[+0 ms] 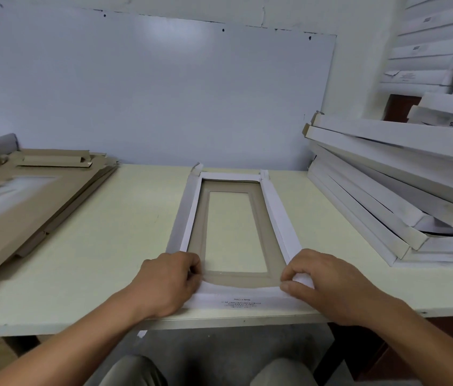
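The box (pixel 235 232), a flat white carton with a tan window frame inside, lies on the table (pixel 108 246) stretching away from both hands. The left hand (pixel 168 282) pinches its near left corner; the right hand (pixel 322 282) pinches the near right flap. Tan cartons (pixel 24 196) lie left of the left hand, white boxes (pixel 400 190) stacked right of the right.

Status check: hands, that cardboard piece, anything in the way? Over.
Left hand and right hand each pinching a near corner flap. Windowed cardboard blank flat on the table, side flaps folded up. White boxes right, brown blanks left, both clear.
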Motion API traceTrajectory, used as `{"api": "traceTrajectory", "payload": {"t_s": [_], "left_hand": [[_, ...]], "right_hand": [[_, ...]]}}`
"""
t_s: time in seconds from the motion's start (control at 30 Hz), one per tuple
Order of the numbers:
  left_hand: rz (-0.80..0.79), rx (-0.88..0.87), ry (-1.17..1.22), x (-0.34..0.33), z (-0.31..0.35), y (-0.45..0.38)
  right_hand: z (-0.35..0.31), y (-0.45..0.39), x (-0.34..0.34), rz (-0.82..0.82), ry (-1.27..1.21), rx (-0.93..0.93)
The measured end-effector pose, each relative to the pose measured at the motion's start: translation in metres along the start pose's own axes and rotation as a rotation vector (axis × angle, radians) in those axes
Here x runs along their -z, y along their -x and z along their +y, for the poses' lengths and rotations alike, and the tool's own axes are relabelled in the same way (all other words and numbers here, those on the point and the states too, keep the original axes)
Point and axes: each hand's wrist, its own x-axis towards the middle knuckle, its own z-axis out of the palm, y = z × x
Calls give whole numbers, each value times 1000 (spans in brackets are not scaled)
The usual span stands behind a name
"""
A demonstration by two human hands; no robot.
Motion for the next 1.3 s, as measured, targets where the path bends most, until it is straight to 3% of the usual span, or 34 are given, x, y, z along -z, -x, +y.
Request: {"api": "traceTrajectory", "payload": {"t_s": [0.17,0.27,0.37,0.47,0.57,0.8,0.97,1.17,1.3], "left_hand": [[3,-4,15,0,-2,-1],[66,-44,-66,-5,-2,0],[191,-148,-215,-12,1,4],[133,-325,-226,-20,11,16],[128,-438,-248,-32,21,22],[61,-455,-221,-28,13,16],[16,-467,-173,-12,-25,22],[13,-468,-227,23,-75,26],[46,-395,-288,47,-111,21]], "right_hand": [[-10,15,-1,-59,237,57],[-11,15,-6,-15,343,91],[-17,13,-8,-11,386,109],[-24,7,-9,-60,435,124],[-37,0,-12,-53,434,165],[-52,-11,-18,-48,151,421],[-20,-25,-10,-173,3,362],[25,-52,5,-98,161,235],[40,-57,17,-144,287,144]]}}
